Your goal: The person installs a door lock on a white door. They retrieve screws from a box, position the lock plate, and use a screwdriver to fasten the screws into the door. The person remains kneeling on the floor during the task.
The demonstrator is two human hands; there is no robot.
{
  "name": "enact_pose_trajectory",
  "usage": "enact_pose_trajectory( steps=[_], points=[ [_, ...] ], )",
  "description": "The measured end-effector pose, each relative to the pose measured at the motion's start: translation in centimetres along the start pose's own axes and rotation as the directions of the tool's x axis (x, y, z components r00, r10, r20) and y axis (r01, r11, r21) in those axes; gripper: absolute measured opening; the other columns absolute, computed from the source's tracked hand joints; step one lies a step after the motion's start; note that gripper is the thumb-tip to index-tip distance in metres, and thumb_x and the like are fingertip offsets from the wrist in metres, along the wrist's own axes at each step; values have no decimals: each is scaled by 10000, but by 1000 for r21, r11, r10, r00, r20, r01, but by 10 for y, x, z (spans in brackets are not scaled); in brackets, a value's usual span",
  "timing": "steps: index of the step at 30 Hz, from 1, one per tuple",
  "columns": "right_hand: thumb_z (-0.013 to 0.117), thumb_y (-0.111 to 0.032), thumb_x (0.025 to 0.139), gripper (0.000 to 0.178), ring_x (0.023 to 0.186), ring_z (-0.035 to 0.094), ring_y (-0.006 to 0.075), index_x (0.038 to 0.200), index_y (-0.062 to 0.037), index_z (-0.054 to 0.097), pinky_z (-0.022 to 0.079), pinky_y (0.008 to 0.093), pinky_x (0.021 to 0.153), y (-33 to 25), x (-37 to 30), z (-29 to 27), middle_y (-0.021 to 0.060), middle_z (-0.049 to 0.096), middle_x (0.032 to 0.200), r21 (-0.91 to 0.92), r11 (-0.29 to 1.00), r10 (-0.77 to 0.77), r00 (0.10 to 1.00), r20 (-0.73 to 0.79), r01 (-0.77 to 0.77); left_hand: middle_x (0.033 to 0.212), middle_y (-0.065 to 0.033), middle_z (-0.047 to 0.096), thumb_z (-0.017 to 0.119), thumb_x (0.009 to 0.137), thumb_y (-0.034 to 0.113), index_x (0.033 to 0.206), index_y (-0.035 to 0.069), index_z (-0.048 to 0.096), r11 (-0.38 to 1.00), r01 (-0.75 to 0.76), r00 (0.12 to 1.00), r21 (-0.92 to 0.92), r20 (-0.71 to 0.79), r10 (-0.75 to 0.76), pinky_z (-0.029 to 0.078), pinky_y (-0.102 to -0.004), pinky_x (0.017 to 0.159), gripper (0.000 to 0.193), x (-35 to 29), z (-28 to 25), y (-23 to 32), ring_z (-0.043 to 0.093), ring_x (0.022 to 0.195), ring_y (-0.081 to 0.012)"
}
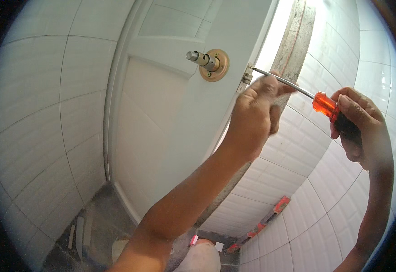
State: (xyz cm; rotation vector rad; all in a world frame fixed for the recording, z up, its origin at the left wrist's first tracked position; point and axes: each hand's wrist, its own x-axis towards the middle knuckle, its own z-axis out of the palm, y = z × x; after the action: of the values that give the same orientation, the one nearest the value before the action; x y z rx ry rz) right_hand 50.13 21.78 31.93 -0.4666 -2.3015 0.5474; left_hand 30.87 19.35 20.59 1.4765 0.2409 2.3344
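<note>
A screwdriver (pixel 297 87) with a long steel shaft and an orange and black handle slants across the upper right. My right hand (pixel 361 118) is wrapped around its handle. Closer to the tip, my left hand (pixel 259 102) pinches the shaft between thumb and fingers. The tip meets the upper end of a metal latch plate (pixel 245 80) set in the door's edge; whether a screw sits there is too small to tell. On the face of the white door (pixel 198 118), a brass round plate with a protruding lock spindle (pixel 211 63) is mounted, without a knob on this side.
White tiled walls (pixel 39 81) stand on both sides. A rough door-frame strip (pixel 293 41) runs beside the door edge. A red spirit level (pixel 261 224) leans low against the right wall. Strips of material (pixel 80 235) lie on the dark floor, and my knee (pixel 202 258) shows below.
</note>
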Motion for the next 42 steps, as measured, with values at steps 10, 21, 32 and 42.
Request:
enact_pose_trajectory(
  steps=[10, 21, 32, 42],
  points=[
    [677, -111, 845, 237, 604, 607, 213, 1022, -7, 557, 489, 330, 523, 48, 2, 15, 103, 589, 762, -811, 262, -818, 566, 102, 524, 997, -64, 691, 592, 957, 312, 1091, 94, 571, 941, -76, 991, -329, -128, 35, 275, -184, 430, 257, 24, 4, -33, 321, 483, -25],
    [715, -37, 709, 344, 641, 598, 233, 1008, -32, 545, 455, 342, 529, 46, -7, 16, 122, 536, 766, -754, 330, -828, 558, 57, 567, 1018, -93, 695, 588, 957, 322, 1116, 92, 582, 940, -153, 988, -304, -55, 143, 272, -178, 408, 279, 17, 5, -15, 324, 467, -22],
    [616, -2, 782, 481, 966, 594, 257, 1236, -43, 462, 494, 309, 766, 27, -38, -11, 160, 555, 1098, -779, 106, -791, 528, 311, 618, 920, -113, 709, 560, 965, 388, 1010, 54, 605, 960, -245, 962, -135, 90, 258, 238, -176, 371, 340, 8, 12, 4, 315, 413, -4],
    [373, -319, 976, 389, 874, 597, 198, 1221, -62, 532, 489, 313, 686, 46, -44, 4, 115, 582, 1135, -710, 648, -609, 748, -264, 277, 925, -128, 710, 566, 970, 335, 1007, 35, 587, 980, -196, 974, -41, 112, 199, 234, -179, 360, 303, 12, 7, 21, 309, 408, -4]
  ],
)
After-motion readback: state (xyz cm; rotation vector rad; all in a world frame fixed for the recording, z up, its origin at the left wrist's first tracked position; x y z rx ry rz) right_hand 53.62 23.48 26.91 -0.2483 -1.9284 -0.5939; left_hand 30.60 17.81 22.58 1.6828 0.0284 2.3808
